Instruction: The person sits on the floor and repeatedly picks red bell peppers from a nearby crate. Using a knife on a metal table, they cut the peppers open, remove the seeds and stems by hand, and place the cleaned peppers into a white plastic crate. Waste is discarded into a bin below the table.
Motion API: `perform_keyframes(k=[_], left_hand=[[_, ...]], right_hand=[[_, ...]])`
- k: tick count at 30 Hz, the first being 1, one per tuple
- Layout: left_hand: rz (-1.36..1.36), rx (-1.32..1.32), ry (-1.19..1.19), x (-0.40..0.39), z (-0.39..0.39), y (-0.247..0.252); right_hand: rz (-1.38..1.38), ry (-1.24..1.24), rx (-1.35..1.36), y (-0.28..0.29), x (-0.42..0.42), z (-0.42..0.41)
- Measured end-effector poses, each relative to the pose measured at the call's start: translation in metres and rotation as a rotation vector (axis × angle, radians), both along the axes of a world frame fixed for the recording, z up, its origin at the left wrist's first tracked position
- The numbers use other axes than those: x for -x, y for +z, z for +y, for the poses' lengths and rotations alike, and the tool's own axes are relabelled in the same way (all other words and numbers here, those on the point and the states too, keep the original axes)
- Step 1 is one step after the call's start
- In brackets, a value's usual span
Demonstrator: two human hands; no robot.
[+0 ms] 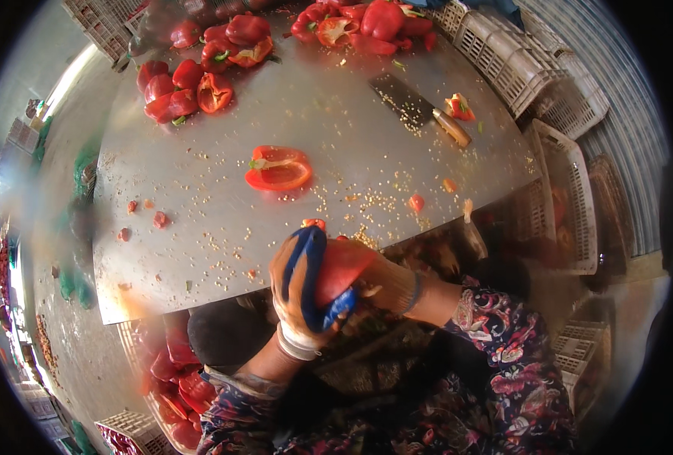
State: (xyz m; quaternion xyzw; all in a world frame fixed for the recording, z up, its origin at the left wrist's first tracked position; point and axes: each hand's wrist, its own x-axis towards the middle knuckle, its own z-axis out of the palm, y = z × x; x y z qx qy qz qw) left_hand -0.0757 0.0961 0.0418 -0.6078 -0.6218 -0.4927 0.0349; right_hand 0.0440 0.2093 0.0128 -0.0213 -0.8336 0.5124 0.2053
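Observation:
Both gloved hands meet around a red bell pepper piece at the table's near edge. My left hand, in a tan and blue work glove, grips it from the left. On the other side, my right hand, also gloved, closes on the same piece; its fingers are mostly hidden. A halved red bell pepper lies cut side up on the metal table, just beyond the hands. Farther right rests a cleaver with a wooden handle, seeds on its blade. Scattered seeds and small red scraps lie around.
Red bell peppers, some cut, are piled at the far left, with another pile at the far edge. Plastic crates stand right of the table. A crate of red pepper pieces sits below its near left edge.

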Motion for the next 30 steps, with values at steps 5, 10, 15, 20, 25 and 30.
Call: perform_keyframes(k=[5, 10, 15, 20, 25, 30], left_hand=[[-0.246, 0.041, 0.049, -0.004, -0.008, 0.009], [-0.750, 0.060, 0.163, -0.016, -0.035, 0.004], [-1.231, -0.092, 0.061, -0.029, -0.039, 0.010], [-1.428, -0.191, -0.201, -0.021, -0.046, 0.006], [-1.576, -0.099, -0.116, -0.024, -0.049, 0.016], [-1.712, -0.091, -0.340, -0.025, -0.061, 0.018]], right_hand=[[-0.162, -0.171, 0.646, 0.018, 0.013, -0.010], [-0.119, -0.249, 0.334, 0.028, 0.014, -0.029], [-0.209, -0.284, 0.250, 0.046, 0.002, -0.044], [-0.107, -0.235, 0.410, 0.044, -0.006, -0.050], [-0.073, -0.220, 0.674, 0.048, -0.026, -0.053], [-0.063, -0.145, 1.079, 0.046, -0.046, -0.057]])
